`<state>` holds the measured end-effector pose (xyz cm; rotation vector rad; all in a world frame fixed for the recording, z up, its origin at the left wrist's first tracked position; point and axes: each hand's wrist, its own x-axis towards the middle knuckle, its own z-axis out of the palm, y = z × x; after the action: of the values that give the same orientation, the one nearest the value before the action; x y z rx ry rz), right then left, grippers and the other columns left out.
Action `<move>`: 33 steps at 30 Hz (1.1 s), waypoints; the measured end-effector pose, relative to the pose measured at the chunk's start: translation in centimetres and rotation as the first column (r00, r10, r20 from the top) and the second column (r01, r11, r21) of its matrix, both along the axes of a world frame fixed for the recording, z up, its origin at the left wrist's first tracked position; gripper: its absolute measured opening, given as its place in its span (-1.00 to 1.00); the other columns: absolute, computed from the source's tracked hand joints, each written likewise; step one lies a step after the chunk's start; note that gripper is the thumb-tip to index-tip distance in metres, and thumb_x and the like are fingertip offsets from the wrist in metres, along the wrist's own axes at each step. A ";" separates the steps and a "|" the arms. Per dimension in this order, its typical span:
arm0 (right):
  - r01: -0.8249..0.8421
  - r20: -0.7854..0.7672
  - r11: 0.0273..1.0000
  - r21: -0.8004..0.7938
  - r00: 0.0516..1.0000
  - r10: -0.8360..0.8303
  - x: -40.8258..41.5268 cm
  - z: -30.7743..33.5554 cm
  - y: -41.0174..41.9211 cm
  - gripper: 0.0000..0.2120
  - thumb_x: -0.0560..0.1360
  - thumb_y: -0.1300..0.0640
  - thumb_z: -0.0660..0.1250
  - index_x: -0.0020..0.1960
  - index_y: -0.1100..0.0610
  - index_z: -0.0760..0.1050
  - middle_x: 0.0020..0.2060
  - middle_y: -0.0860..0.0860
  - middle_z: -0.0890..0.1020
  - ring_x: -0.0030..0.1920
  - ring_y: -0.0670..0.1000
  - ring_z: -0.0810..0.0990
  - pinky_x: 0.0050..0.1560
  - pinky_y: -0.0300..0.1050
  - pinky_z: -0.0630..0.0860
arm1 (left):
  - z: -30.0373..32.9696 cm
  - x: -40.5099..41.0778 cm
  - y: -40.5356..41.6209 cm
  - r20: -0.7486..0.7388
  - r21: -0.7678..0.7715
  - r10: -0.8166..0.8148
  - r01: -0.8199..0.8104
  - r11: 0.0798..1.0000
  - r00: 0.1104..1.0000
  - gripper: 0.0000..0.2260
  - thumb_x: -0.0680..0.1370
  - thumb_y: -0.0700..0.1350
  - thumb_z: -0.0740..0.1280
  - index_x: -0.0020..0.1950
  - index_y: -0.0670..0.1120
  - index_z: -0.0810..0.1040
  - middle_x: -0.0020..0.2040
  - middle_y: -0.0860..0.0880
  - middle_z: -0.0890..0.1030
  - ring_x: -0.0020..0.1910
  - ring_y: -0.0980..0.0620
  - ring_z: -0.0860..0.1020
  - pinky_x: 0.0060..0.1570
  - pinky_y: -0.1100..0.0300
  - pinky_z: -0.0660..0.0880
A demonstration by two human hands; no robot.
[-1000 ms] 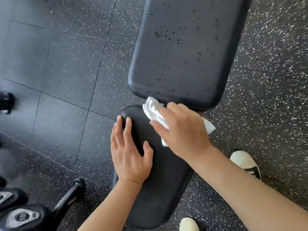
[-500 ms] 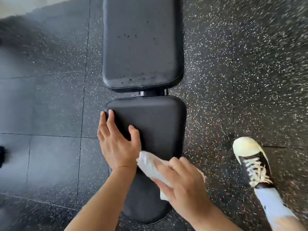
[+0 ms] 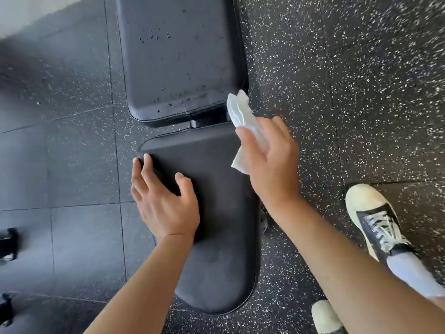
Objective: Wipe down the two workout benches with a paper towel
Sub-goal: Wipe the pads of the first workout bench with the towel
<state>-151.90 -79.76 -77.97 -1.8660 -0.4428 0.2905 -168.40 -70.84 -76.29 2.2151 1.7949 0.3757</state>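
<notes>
Head view shows the right hand [image 3: 272,162] grasping a crumpled paper towel [image 3: 243,116] at the seat pad's [image 3: 216,237] far right corner, while the left hand [image 3: 163,203] rests flat, fingers relaxed, on its left edge.

- One view only, from a head-worn wide-angle camera; there is no second view to overlap with it.
- It faces steeply downward, close over the bench [image 3: 192,213], which runs up the middle of the frame.
- Both forearms enter from the bottom edge.
- The floor [image 3: 361,80] fills both sides, bending toward the edges.
</notes>
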 end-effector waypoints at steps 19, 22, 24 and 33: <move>0.068 -0.344 0.997 -0.030 0.936 -0.074 -2.6 0.6 -2.4 -0.72 0.69 -0.05 0.26 -0.06 0.12 0.33 -0.30 -0.13 0.44 -0.27 0.05 0.43 -0.17 0.16 0.45 | -0.2 0.0 -0.1 0.003 0.042 0.009 -0.010 0.999 1.000 -0.42 0.57 0.12 0.19 0.60 0.04 0.31 0.63 0.04 0.28 0.52 -0.13 0.31 0.36 -0.17 0.36; 0.043 -0.391 0.999 0.026 0.920 -0.030 -10.2 0.7 -8.4 -0.76 0.67 -0.07 0.26 -0.05 0.04 0.33 -0.29 -0.13 0.45 -0.26 0.02 0.45 -0.23 0.07 0.42 | -0.1 0.1 -0.1 0.004 0.039 0.012 -0.012 0.999 1.000 -0.42 0.57 0.11 0.20 0.60 0.03 0.32 0.63 0.04 0.29 0.53 -0.13 0.31 0.38 -0.16 0.35; 0.017 -0.431 1.000 0.006 0.902 -0.013 -15.3 0.7 -12.3 -0.82 0.65 -0.15 0.24 0.03 -0.05 0.40 -0.22 -0.14 0.53 -0.21 0.01 0.53 -0.22 0.01 0.44 | 0.0 0.1 -0.2 0.005 0.043 0.015 -0.016 0.999 1.000 -0.41 0.57 0.12 0.19 0.60 0.03 0.32 0.63 0.04 0.29 0.53 -0.12 0.32 0.37 -0.13 0.36; -0.008 -0.189 0.998 -0.063 0.982 -0.004 -7.8 0.0 -6.4 -0.79 0.65 -0.03 0.30 -0.03 0.04 0.32 -0.21 -0.09 0.47 -0.24 0.00 0.39 -0.22 -0.02 0.30 | -0.3 0.0 0.1 0.016 0.056 0.018 -0.019 0.998 1.000 -0.40 0.56 0.17 0.18 0.60 0.06 0.32 0.62 0.07 0.30 0.54 -0.10 0.32 0.38 -0.10 0.37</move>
<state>-159.68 -86.13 -77.96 -1.8788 -0.3088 0.4837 -168.39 -70.78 -76.64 2.2281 1.8195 0.4511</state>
